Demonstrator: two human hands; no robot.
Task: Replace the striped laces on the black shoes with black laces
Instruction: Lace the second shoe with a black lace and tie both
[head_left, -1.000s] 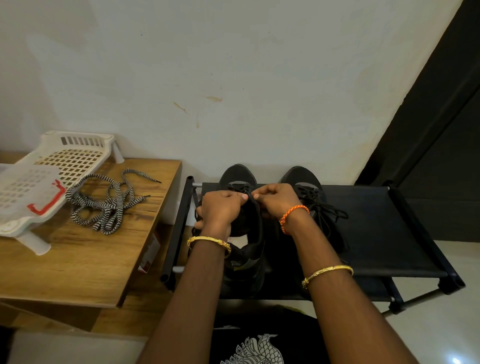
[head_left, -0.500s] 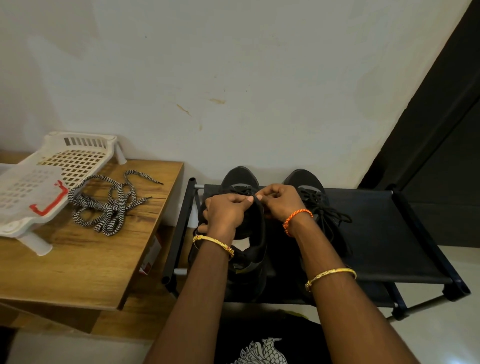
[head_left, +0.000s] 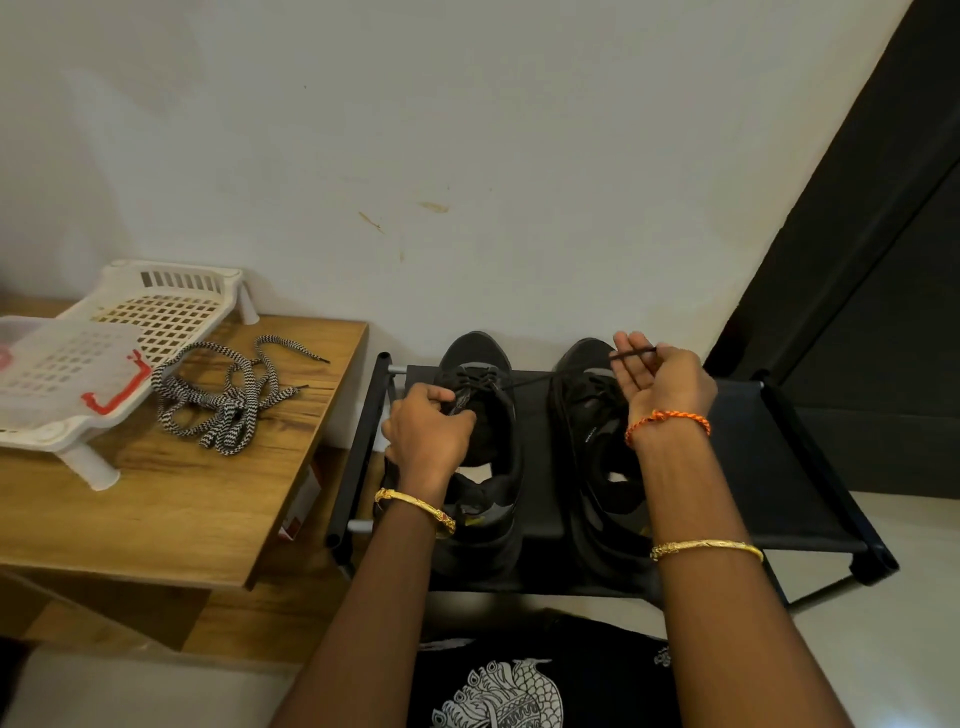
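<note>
Two black shoes (head_left: 597, 457) side by side on a black rack (head_left: 769, 467); left hand (head_left: 428, 431) grips the left shoe (head_left: 488, 447) at its tongue, fingers curled; right hand (head_left: 662, 382), palm up over the right shoe, pinches a taut black lace (head_left: 545, 382) running from the left shoe's eyelets; striped laces (head_left: 228, 400) lie heaped on the wooden table (head_left: 156, 509), well apart.

Home entryway, low shoe rack (head_left: 810, 467), wooden side table (head_left: 156, 499), plaster wall (head_left: 467, 130)
</note>
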